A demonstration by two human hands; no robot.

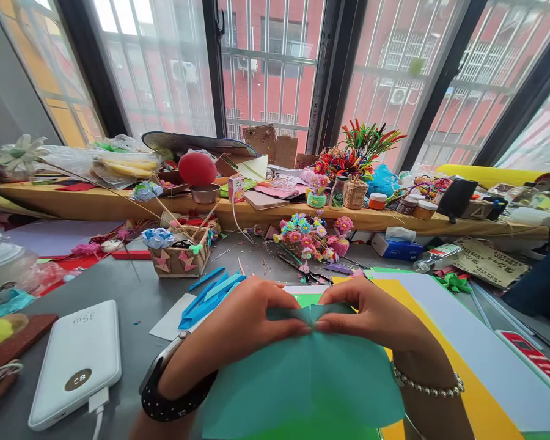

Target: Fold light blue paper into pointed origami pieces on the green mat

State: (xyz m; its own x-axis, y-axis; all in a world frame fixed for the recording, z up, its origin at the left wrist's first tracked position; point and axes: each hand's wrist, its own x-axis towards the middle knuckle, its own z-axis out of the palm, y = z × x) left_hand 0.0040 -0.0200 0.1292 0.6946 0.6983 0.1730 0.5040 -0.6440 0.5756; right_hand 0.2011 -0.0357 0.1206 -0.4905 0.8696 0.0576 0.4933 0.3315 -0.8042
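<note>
A teal sheet of paper (275,379) with a crease down its middle spans the space between my hands. My left hand (252,308), a watch on its wrist, pinches the paper's upper edge left of the crease. Just right of the crease my right hand (362,308), wearing a beaded bracelet, pinches the same edge. Both thumbs lie on the near side and almost meet at the centre. Behind the paper the fingertips are partly hidden. Folded blue paper strips (213,299) lie beyond my left hand on a white sheet.
A white power bank (80,360) with a cable lies at the left. Yellow (458,360) and white sheets (486,348) spread at the right. Farther back stand a cardboard basket (181,253), pipe-cleaner flowers (309,235) and a tissue pack (396,244), below a crowded shelf (266,214).
</note>
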